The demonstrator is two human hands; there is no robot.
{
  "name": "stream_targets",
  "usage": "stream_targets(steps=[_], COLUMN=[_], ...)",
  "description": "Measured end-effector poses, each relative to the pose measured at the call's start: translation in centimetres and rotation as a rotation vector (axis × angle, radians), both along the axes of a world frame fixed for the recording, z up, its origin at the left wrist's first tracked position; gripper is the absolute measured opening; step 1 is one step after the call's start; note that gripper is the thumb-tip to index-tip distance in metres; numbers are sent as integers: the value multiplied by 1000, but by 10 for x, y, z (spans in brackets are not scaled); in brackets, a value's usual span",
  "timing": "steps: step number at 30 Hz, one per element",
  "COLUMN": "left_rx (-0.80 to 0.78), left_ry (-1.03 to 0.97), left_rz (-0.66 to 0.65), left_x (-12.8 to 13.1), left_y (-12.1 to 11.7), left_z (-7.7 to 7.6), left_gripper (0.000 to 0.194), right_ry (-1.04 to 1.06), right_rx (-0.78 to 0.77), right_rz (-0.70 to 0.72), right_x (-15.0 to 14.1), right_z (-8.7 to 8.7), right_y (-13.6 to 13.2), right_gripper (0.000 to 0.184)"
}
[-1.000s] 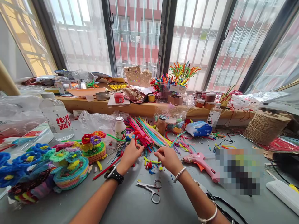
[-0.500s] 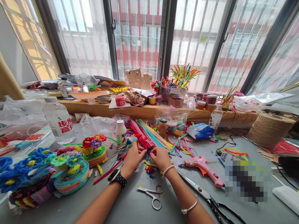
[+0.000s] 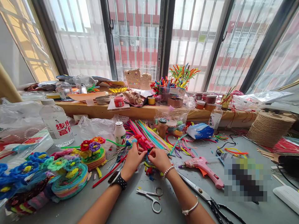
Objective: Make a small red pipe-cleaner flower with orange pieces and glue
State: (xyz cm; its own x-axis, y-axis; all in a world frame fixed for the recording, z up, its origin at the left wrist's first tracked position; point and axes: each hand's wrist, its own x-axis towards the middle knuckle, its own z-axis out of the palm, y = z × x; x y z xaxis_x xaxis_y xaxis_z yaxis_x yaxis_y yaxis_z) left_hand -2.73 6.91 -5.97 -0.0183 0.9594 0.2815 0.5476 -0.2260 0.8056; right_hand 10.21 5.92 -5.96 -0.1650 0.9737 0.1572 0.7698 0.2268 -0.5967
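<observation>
Over the middle of the table, my left hand (image 3: 133,158) and my right hand (image 3: 160,159) are close together, fingertips pinched and almost meeting. Between them shows a short bit of blue pipe cleaner (image 3: 148,151); the fingers cover most of it. Just beyond lies a bundle of pink and red pipe cleaners (image 3: 145,143), with teal and yellow ones fanned out behind. Small red and blue twisted pieces (image 3: 149,171) lie below my hands. Nearer to me, small scissors (image 3: 151,195) rest spread on the grey table.
Pipe-cleaner flowers on round coiled bases (image 3: 70,180) crowd the left side. To the right lie a pink glue gun (image 3: 205,169), large black-handled scissors (image 3: 205,194) and a twine spool (image 3: 269,129). A white bottle (image 3: 120,133) and a brown jar (image 3: 162,128) stand behind.
My hands keep nearly the same place, with the right fingertips shifted slightly left. A blue bit now shows between the fingertips. The view has moved a little.
</observation>
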Motion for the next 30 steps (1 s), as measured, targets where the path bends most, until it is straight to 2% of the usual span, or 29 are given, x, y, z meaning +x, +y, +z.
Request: stream_targets(steps=[4, 7, 12, 16, 26, 30], left_rx=[2, 2, -3, -13, -2, 1], left_ry=[-4, -11, -14, -17, -2, 16], left_rz=[2, 6, 26, 48, 127, 144], left_x=[0, 1, 3, 4, 3, 3], left_y=[0, 0, -1, -1, 4, 7], left_z=[-2, -3, -2, -1, -5, -6], left_gripper=[24, 22, 23, 23, 26, 24], right_ry=[24, 47, 84, 89, 61, 38], right_rx=[12, 40, 85, 97, 42, 48], right_rz=[16, -35, -110, -144, -19, -14], right_x=[5, 9, 11, 10, 5, 5], right_z=[2, 5, 7, 6, 4, 5], right_y=[1, 2, 3, 4, 1, 1], right_gripper=[26, 36, 22, 24, 29, 28])
